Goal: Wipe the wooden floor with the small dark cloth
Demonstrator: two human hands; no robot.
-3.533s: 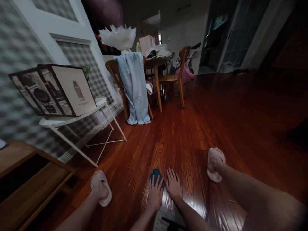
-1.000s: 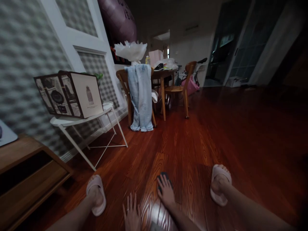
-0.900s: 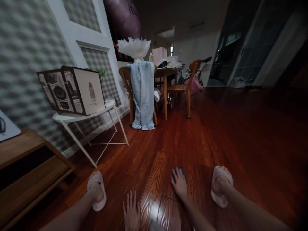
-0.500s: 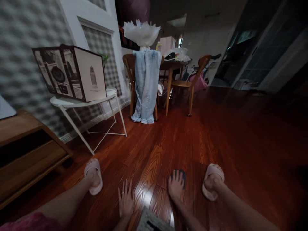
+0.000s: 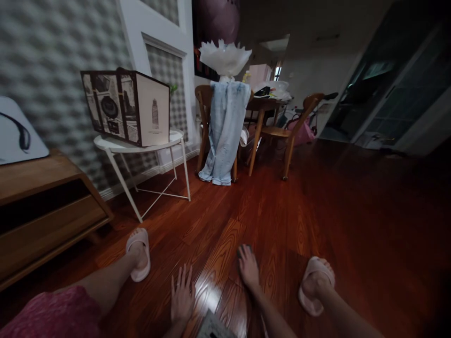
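Observation:
My right hand (image 5: 248, 268) rests over a small dark rounded object (image 5: 241, 250) on the floor. Most of that object is hidden beneath the fingers, so its exact kind is unclear. To the left, my left hand (image 5: 182, 292) lies flat with its fingers spread, a ring on one of them, and nothing in it. Between my forearms, at the bottom edge, a grey flat-topped object (image 5: 214, 325) with a dark mark is partly cut off. Glossy reddish wooden floor (image 5: 214, 234) stretches under both hands.
My feet in pale slippers (image 5: 141, 258) stand at either side. At left are a wooden cabinet (image 5: 52, 178) and a white side table (image 5: 141, 149) bearing a printed box (image 5: 151, 110). Jeans (image 5: 225, 131) hang over a chair; another wooden chair (image 5: 292, 134) stands by the dining table.
My right hand has moved left and slightly forward with the dark object under it. My left hand stays spread in nearly the same place. The view has turned a little to the left.

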